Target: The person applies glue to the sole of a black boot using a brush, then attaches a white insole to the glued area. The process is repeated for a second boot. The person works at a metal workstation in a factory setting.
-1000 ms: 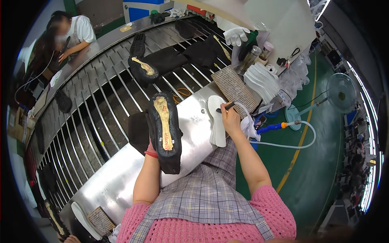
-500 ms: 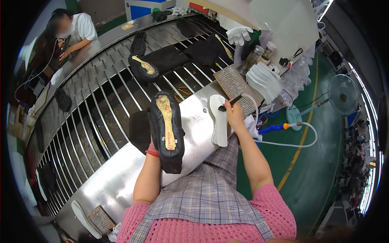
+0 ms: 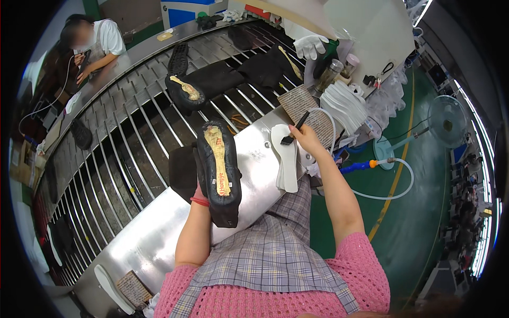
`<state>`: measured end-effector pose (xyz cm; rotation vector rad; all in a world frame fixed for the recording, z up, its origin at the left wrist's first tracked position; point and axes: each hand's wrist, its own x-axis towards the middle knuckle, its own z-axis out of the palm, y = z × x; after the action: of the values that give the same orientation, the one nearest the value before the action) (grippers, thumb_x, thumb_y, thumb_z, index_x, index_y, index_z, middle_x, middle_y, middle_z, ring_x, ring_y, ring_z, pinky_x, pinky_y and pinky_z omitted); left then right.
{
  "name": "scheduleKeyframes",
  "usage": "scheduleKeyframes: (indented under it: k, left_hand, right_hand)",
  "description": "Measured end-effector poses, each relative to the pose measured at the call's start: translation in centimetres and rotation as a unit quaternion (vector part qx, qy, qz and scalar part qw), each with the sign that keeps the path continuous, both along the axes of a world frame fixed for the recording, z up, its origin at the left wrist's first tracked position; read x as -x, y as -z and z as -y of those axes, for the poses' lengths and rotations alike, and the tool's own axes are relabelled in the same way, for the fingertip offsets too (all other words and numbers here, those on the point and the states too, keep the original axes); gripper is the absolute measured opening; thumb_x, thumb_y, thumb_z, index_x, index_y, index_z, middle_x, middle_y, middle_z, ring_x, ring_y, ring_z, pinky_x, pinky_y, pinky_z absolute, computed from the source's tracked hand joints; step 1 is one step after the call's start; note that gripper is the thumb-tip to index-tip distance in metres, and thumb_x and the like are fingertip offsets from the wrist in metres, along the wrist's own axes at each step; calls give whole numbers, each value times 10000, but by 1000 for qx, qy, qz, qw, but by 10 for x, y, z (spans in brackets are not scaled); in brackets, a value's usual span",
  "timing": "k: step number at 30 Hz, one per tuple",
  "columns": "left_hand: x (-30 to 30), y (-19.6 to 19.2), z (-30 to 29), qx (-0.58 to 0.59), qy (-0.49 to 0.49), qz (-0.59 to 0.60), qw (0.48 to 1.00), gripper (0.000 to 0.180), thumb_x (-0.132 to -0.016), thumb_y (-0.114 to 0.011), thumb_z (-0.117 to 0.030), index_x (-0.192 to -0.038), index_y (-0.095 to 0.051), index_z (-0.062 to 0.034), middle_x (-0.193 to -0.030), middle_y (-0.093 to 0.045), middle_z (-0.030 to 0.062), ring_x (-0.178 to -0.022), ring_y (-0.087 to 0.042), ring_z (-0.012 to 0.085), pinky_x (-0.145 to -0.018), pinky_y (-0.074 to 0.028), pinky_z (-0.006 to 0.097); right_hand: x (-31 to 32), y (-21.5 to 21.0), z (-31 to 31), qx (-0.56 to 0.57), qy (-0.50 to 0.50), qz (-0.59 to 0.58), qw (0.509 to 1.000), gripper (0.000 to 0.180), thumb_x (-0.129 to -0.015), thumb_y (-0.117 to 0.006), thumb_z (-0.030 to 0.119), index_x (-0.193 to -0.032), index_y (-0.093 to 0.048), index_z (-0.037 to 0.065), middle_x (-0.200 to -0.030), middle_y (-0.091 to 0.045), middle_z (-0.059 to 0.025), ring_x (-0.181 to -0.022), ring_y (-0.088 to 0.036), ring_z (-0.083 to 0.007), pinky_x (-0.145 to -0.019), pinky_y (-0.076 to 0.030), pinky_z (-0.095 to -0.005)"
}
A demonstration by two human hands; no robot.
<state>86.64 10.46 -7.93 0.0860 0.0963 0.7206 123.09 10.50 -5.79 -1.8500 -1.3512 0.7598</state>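
Note:
An upturned black boot (image 3: pixel 233 177) lies over the metal ledge, its underside facing up with a pale yellow strip along the middle. My left hand (image 3: pixel 199 192) is tucked beneath the boot and grips it; the boot hides most of its fingers. Pinched in my right hand (image 3: pixel 308 140) is a black brush (image 3: pixel 303 120) joined to a thin white hose (image 3: pixel 333 124). The brush's head rests on or just above the upper part of white shoe insoles (image 3: pixel 287 164), which lie stacked to the right of the boot.
Metal conveyor bars (image 3: pixel 130 138) carry another upturned boot (image 3: pixel 185 91) and a black outsole (image 3: pixel 178 59). A ridged brown board (image 3: pixel 299 100), more white insoles (image 3: pixel 344 106) and jars (image 3: pixel 333 71) stand at right. A co-worker (image 3: pixel 98 45) sits far left; a fan (image 3: pixel 448 123) stands right.
My right hand has shifted slightly right and down. The brush has swung to a steeper angle, its head nearer the insoles' middle. The hose has moved along; the boot in my left hand stays put.

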Motion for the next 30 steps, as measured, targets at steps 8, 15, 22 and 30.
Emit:
scheduleKeyframes:
  k: [8, 15, 22, 30]
  left_hand:
    - [-5, -4, -2, 10, -6, -10, 1000, 701, -946, -410, -627, -1298, -547, -36, -1119, -654, 222, -927, -673, 364, -809, -578, 472]
    - [-10, 0, -2, -1, 6, 12, 1000, 713, -942, -402, -641, -1300, -544, -42, -1122, -652, 221, -928, -670, 367, -815, -574, 477]
    - [-15, -6, -5, -24, 9, -29, 999, 764, -917, -389, -696, -1326, -530, -66, -1142, -652, 200, -933, -671, 352, -830, -568, 475]
    - [-30, -3, -16, -19, -25, -113, 993, 747, -938, -370, -676, -1397, -472, -95, -1302, -588, 131, -1080, -642, 272, -939, -538, 410]
  right_hand:
    - [9, -21, 7, 49, 8, -69, 996, 406, -981, -551, 375, -914, -603, -22, -783, -640, -81, -761, -641, -168, -663, -511, -325]
    - [16, -66, 70, 1, -126, -237, 963, 231, -1007, -537, 247, -1002, -566, 18, -945, -620, -55, -973, -612, -141, -851, -476, -276]
    - [69, -194, 131, -331, -152, -87, 927, 220, -986, -567, 199, -1014, -558, -19, -942, -635, -113, -858, -612, -161, -774, -489, -288]
    - [97, -240, 151, -461, -107, -248, 845, 547, -881, -652, 515, -912, -501, -10, -821, -673, -221, -692, -648, -205, -638, -519, -297]
